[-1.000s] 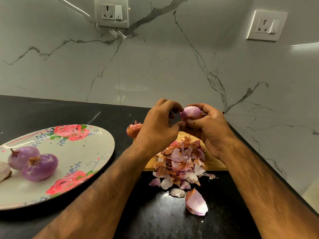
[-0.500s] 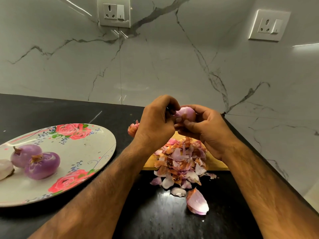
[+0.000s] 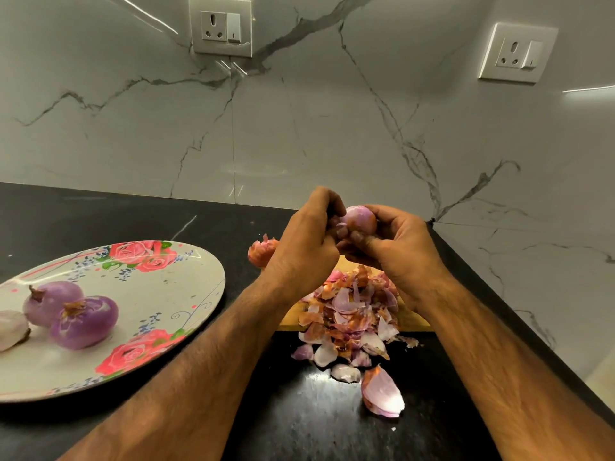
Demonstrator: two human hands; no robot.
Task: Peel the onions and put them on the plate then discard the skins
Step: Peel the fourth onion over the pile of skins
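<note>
While the right hand [image 3: 399, 251] cups the onion [image 3: 361, 218] from below and the side, fingers curled round it, the left hand [image 3: 304, 242] pinches at its left face with thumb and curled fingers, most likely on a flap of skin, though the flap itself is too small to make out. Both hands hold it in the air above the pile of skins [image 3: 349, 314], which spills off a wooden board [image 3: 414, 319] onto the black bench [image 3: 299, 424]. I judge the onion light, firm and round, its bared pink flesh slick, so it wants a cupping hold round the middle rather than a fingertip pinch. The dry skin looks thin and brittle, apt to tear in scraps, and is best taken at a loose edge near root or tip. 2 purple peeled onions [image 3: 85, 322] and 1 paler bulb [image 3: 11, 329] lie on the flowered plate [image 3: 186, 294], well to the left. 1 unpeeled onion [image 3: 261, 251] sits on the bench just behind the left hand.
</note>
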